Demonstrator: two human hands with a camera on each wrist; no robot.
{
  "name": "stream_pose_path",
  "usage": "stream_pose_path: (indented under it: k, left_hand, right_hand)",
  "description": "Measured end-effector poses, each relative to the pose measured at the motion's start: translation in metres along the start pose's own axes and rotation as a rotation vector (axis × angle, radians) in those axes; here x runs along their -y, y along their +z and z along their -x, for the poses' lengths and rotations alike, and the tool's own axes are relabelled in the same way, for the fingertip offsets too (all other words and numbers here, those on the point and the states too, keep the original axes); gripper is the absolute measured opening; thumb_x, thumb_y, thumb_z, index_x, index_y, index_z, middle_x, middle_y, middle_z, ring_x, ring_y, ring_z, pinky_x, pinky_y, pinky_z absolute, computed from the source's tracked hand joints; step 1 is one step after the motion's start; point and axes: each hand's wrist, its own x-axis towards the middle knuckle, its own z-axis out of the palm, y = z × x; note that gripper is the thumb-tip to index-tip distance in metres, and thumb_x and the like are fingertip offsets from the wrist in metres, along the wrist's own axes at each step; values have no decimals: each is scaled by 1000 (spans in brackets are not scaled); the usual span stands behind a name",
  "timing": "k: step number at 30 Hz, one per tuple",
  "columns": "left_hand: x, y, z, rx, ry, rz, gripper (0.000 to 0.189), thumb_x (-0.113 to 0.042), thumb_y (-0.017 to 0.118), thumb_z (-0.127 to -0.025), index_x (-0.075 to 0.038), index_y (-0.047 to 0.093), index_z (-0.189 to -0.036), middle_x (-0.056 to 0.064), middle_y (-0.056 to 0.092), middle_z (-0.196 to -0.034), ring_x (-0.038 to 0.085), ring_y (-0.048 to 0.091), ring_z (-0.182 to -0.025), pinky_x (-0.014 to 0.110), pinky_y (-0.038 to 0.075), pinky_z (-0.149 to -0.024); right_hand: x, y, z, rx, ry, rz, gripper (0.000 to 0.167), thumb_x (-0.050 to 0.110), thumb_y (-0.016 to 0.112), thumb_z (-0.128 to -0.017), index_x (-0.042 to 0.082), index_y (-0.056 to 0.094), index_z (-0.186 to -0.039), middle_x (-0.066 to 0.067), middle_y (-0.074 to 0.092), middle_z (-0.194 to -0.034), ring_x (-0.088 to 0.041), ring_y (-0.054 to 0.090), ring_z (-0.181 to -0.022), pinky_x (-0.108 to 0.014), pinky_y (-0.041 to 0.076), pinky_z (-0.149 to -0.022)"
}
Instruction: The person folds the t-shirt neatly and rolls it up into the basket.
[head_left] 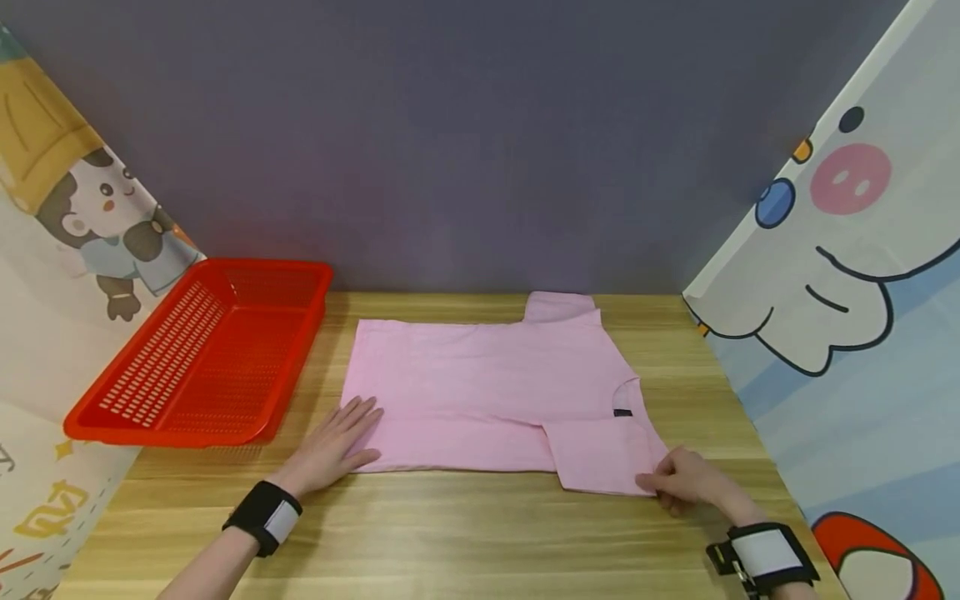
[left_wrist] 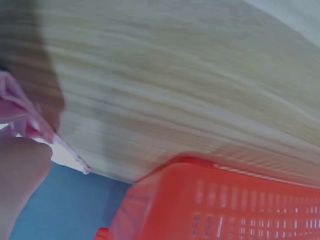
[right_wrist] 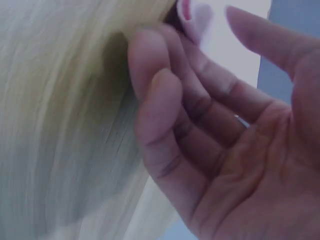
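A pink short-sleeved shirt (head_left: 465, 367) lies spread on the table, hem to the left and neckline to the right. A small black label (head_left: 622, 412) shows inside the neck. My left hand (head_left: 333, 442) rests with spread fingers on the near hem corner. In the left wrist view, only part of that hand (left_wrist: 20, 170) shows beside the pink cloth edge (left_wrist: 37, 125). At the near sleeve (head_left: 600, 454), my right hand (head_left: 686, 479) holds the outer corner between thumb and curled fingers. The right wrist view shows these fingers (right_wrist: 165, 110) bent by the cloth edge (right_wrist: 197, 25).
A red perforated plastic basket (head_left: 292, 367) stands left of the shirt on the wood-grain table (head_left: 465, 542). A dark grey panel (head_left: 480, 150) rises behind the table. Cartoon-printed sheets flank both sides, the right one (head_left: 810, 292) close to the table edge.
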Motion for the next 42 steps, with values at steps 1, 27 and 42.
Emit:
stream_pose_path:
  k: [1,27,42]
  left_hand:
    - [1,1,1,2,-2,-5,68,-39,68,-93,-3,49,-147,23,44,-155,47,38,-143,66,28,-115]
    - [3,-4,-1,242,-166,13,77,-48,57,-98,-9,29,-158,18,19,-168,45,12,-155,68,5,-121]
    - [-9,-1,-10,126,-78,-38,68,-41,60,-98,-9,40,-154,16,35,-162,40,24,-153,66,10,-122]
  right_hand:
    - [0,0,-1,34,-35,-41,40,29,65,-97,-1,65,-69,3,60,-57,-8,56,-50,-23,47,-49]
    - [50,-11,-124,-47,-2,-1688,49,26,45,-107,11,34,-152,-11,54,-145,-22,35,-151,-35,33,-122]
    - [29,22,-60,-669,-480,47,25,-6,69,-87,-5,69,-112,-21,72,-110,-26,70,-102,-39,58,-89]
